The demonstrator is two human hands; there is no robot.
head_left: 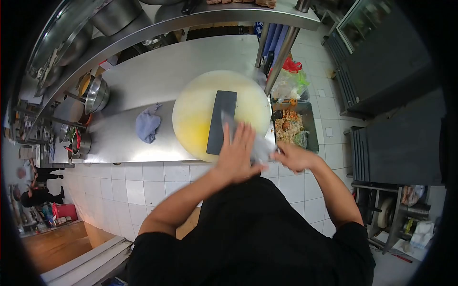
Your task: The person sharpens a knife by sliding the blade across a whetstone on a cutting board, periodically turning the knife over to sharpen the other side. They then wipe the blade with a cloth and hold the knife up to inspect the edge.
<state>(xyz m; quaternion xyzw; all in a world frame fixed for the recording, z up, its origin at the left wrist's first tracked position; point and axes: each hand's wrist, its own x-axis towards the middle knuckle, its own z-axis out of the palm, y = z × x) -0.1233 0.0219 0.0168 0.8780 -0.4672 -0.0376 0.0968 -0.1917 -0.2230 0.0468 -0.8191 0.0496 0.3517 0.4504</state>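
A dark rectangular sharpening stone lies lengthwise on a round whitish cutting board with a yellow stain. My right hand is closed round the handle of a wide-bladed knife, whose blade is blurred and reaches over the stone's right side. My left hand lies with fingers stretched out and pressed on the blade, beside the stone's lower right part. The handle is mostly hidden in my right hand.
A blue cloth lies on the steel counter left of the board. Metal bowls stand farther left. A bin of food scraps is at the right. A shelf runs above. Two people stand at the far left.
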